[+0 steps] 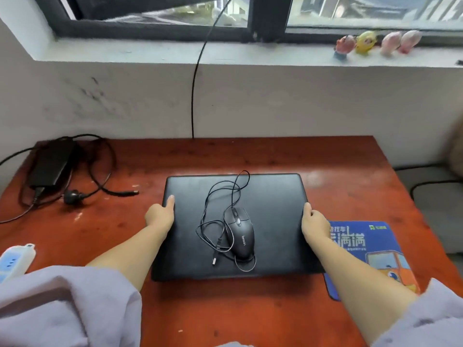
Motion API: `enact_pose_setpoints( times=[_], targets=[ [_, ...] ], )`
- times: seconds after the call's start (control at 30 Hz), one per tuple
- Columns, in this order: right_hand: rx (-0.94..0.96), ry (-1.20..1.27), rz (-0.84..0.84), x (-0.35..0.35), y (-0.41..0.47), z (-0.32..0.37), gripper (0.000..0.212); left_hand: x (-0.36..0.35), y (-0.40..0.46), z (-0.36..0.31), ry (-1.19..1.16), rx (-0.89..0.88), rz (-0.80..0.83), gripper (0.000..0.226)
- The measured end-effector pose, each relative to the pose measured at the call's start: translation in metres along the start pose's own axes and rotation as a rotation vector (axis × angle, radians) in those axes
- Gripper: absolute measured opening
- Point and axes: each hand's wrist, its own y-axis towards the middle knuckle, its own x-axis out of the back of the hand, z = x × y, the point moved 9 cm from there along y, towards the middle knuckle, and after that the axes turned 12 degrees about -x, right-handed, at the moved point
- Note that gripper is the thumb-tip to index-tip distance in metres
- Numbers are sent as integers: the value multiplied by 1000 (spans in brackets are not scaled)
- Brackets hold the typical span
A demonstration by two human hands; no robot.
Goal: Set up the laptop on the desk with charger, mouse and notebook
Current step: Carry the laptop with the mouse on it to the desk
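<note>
- Black laptop (263, 221), lid closed, lies mid-desk (250, 316), grasped at its side edges by left hand (160, 216) and right hand (314, 225).
- Mouse (240, 234) and its loose cord rest on the laptop.
- Charger (50, 166) lies unplugged, far left of the laptop.
- Pad (370, 256) lies partly under the laptop's right edge.
- No notebook visible; most setup remains.

Wall (275, 101): white, scuffed, facing me at 12 o'clock.
Window (263, 18): dark frame above my sill (150, 50), daylight outside.
Figurines (375, 42): four, at 1 o'clock on the sill.
Desk (250, 316): reddish wood, against the wall.
</note>
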Motion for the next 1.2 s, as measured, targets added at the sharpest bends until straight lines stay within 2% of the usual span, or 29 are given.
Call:
enact_pose_setpoints(
  times=[0.23,0.43,0.6,0.77,0.87,0.97,1.03,1.2],
  targets=[
    [70,-158,49,-12,48,50,59,-10,53,-24,189,-33,15,68],
    [273,-325,19,-12,60,78,58,-12,67,-30,255,-62,-17,69],
    [348,-430,-15,-15,57,84,57,-1,66,-29,389,-82,-37,69],
    [328,-558,-15,-12,54,88,57,4,66,-33,317,-117,-38,46],
    [291,-627,17,-13,47,93,44,5,63,-33,240,-133,41,36],
    [313,-529,-98,-4,35,112,36,7,49,-29,183,-167,115,37],
    [403,-456,-190,-3,18,139,33,8,35,-21,153,-193,140,38],
    [721,-304,-126,-55,-67,213,29,22,23,-3,147,-333,176,30]
  ],
)
